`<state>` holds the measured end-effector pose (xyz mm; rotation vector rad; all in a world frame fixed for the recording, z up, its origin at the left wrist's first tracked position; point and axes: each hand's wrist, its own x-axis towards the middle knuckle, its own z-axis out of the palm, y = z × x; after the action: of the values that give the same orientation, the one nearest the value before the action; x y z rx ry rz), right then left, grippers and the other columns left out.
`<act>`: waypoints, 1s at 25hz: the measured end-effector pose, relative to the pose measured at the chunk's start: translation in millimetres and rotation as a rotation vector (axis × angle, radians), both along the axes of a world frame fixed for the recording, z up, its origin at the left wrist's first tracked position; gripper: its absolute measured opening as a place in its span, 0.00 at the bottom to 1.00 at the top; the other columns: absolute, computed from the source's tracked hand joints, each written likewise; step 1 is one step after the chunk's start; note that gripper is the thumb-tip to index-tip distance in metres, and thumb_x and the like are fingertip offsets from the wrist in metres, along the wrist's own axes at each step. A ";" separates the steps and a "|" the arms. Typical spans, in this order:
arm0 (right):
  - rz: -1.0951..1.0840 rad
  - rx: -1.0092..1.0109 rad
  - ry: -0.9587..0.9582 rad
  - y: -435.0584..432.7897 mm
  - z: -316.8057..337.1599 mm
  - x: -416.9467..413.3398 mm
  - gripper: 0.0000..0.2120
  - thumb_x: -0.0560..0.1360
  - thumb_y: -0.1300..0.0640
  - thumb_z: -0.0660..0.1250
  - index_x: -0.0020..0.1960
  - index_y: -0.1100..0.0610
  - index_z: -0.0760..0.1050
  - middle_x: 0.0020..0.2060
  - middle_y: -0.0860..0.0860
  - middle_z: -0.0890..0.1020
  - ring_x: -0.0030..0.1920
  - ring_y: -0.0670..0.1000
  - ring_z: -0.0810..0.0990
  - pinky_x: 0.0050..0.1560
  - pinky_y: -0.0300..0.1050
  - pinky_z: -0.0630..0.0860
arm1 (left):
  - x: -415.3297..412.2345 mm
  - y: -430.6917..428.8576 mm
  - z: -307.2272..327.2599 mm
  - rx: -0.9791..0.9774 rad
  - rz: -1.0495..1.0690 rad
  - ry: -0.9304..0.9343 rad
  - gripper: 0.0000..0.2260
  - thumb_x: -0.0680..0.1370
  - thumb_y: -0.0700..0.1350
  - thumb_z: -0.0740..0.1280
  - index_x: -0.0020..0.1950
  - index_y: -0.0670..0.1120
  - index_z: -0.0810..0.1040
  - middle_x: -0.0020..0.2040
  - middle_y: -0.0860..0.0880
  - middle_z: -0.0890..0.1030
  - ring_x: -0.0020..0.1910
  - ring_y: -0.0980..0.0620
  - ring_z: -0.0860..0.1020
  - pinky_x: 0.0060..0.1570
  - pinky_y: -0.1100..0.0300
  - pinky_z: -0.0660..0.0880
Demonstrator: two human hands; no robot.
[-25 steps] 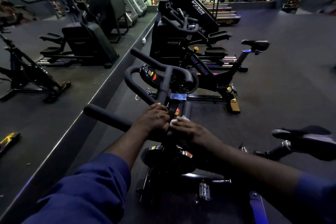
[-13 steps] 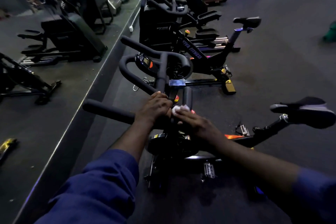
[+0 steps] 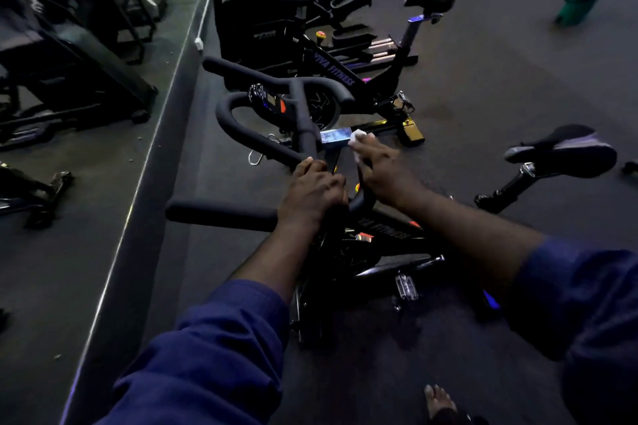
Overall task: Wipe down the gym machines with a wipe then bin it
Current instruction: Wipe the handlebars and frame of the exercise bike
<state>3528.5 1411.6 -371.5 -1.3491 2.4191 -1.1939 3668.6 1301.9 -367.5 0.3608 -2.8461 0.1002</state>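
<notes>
A black spin bike stands right below me, its padded handlebar reaching left and forward. My left hand grips the handlebar at its centre. My right hand lies on the right branch of the handlebar with a small white wipe under its fingertips, beside the shiny metal bracket. The bike's saddle sits to the right. A green bin stands on the floor at the far right.
A second spin bike and more black machines stand ahead in a row. A raised platform edge runs along the left, with steppers and treadmills on it. Dark rubber floor lies open to the right. My bare foot shows at the bottom.
My right hand slid forward along the handlebar with the wipe, up beside the metal bracket. The left hand kept its grip. My view tilted down and the green bin came into sight.
</notes>
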 end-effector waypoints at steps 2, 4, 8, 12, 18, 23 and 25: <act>-0.030 0.060 0.010 -3.4 0.9 2.4 0.19 0.83 0.63 0.64 0.74 0.61 0.75 0.77 0.57 0.70 0.80 0.57 0.63 0.77 0.39 0.55 | -0.2 -1.0 -1.5 -0.013 0.001 0.009 0.17 0.76 0.53 0.55 0.43 0.47 0.82 0.41 0.47 0.85 0.57 0.43 0.78 0.69 0.49 0.64; 0.019 0.097 0.160 4.2 -7.7 11.3 0.20 0.83 0.63 0.63 0.74 0.63 0.73 0.78 0.59 0.69 0.80 0.60 0.61 0.78 0.44 0.57 | -0.6 -2.9 -4.1 -0.070 -0.026 0.052 0.19 0.76 0.55 0.54 0.42 0.47 0.82 0.39 0.48 0.84 0.55 0.43 0.79 0.67 0.49 0.66; 0.043 0.232 0.238 -21.6 12.4 -4.4 0.16 0.84 0.59 0.61 0.64 0.68 0.79 0.66 0.64 0.78 0.70 0.63 0.72 0.71 0.50 0.65 | 1.0 -1.7 -0.3 -0.104 -0.032 -0.013 0.19 0.76 0.60 0.59 0.48 0.49 0.83 0.42 0.50 0.84 0.57 0.44 0.78 0.68 0.49 0.66; -0.184 0.344 -0.097 -52.6 16.0 -23.2 0.17 0.86 0.52 0.57 0.64 0.63 0.76 0.64 0.63 0.79 0.66 0.63 0.76 0.59 0.50 0.69 | 0.7 2.6 3.8 -0.086 0.008 -0.035 0.15 0.78 0.54 0.59 0.48 0.49 0.82 0.44 0.50 0.85 0.58 0.45 0.77 0.69 0.49 0.63; -0.561 -0.171 -0.665 -31.1 -13.4 -1.4 0.18 0.85 0.48 0.57 0.59 0.55 0.83 0.56 0.56 0.85 0.59 0.57 0.82 0.48 0.41 0.68 | 1.2 5.1 4.9 -0.040 0.007 0.065 0.20 0.75 0.52 0.53 0.42 0.46 0.82 0.37 0.46 0.84 0.54 0.42 0.80 0.67 0.48 0.67; -0.469 -0.415 -0.610 22.6 -45.5 94.3 0.20 0.87 0.56 0.59 0.78 0.54 0.70 0.75 0.42 0.71 0.75 0.37 0.68 0.74 0.32 0.62 | 0.2 3.8 2.0 -0.025 0.021 0.035 0.16 0.75 0.51 0.55 0.43 0.47 0.81 0.38 0.46 0.84 0.56 0.43 0.79 0.71 0.46 0.66; -0.399 -0.359 -0.533 18.0 -45.1 90.1 0.23 0.87 0.53 0.58 0.81 0.53 0.65 0.79 0.41 0.64 0.78 0.34 0.59 0.77 0.30 0.54 | 1.3 3.6 0.8 -0.012 0.008 0.057 0.13 0.75 0.50 0.57 0.41 0.48 0.79 0.38 0.47 0.83 0.56 0.44 0.79 0.71 0.46 0.67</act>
<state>3618.6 1429.6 -416.6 -0.4906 2.1884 -1.8677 3669.9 1305.5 -366.7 0.3671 -2.7866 0.1063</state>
